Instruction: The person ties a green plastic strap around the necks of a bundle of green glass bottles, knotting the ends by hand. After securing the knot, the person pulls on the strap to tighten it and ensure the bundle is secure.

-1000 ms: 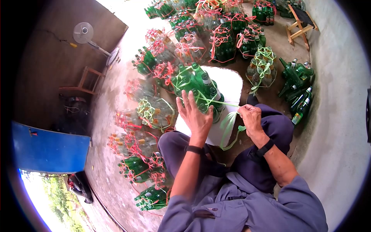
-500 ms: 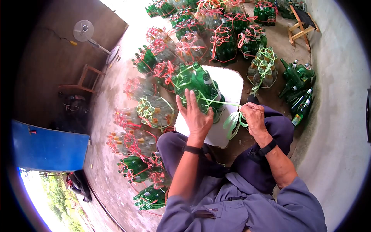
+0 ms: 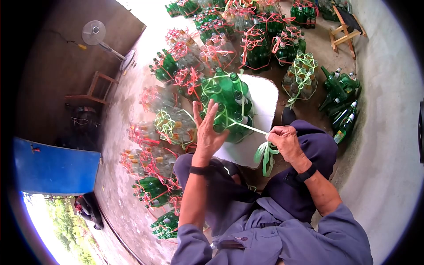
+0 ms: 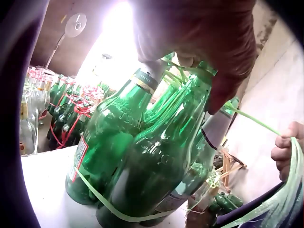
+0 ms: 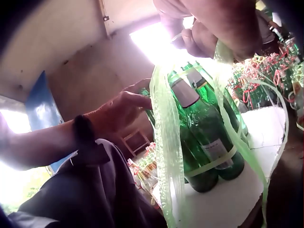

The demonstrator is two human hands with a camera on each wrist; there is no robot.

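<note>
A bundle of green glass bottles [image 3: 230, 106] stands on a white board [image 3: 265, 97] in front of my knees, bound with light green plastic string [image 3: 252, 128]. My left hand [image 3: 207, 128] lies flat with straight fingers on the bottle tops [image 4: 147, 78]. My right hand [image 3: 282, 140] grips the green string and holds it taut from the bundle; the loose end [image 3: 265, 155] hangs below the fist. The string [image 4: 256, 121] runs to the right hand [image 4: 285, 149] in the left wrist view. In the right wrist view the string [image 5: 166, 142] hangs before the bottles [image 5: 209, 137].
Many tied bottle bundles with red string [image 3: 221, 48] and green string [image 3: 300, 75] crowd the floor ahead and to the left [image 3: 154, 163]. Loose green bottles [image 3: 340, 95] lie at the right. A wooden stool [image 3: 344, 26], a standing fan [image 3: 95, 33] and a blue panel [image 3: 55, 170] stand around.
The left hand slid left and up over the bottle tops. The bundle tipped toward the left. The right hand pulled the string tighter, a little lower and nearer me.
</note>
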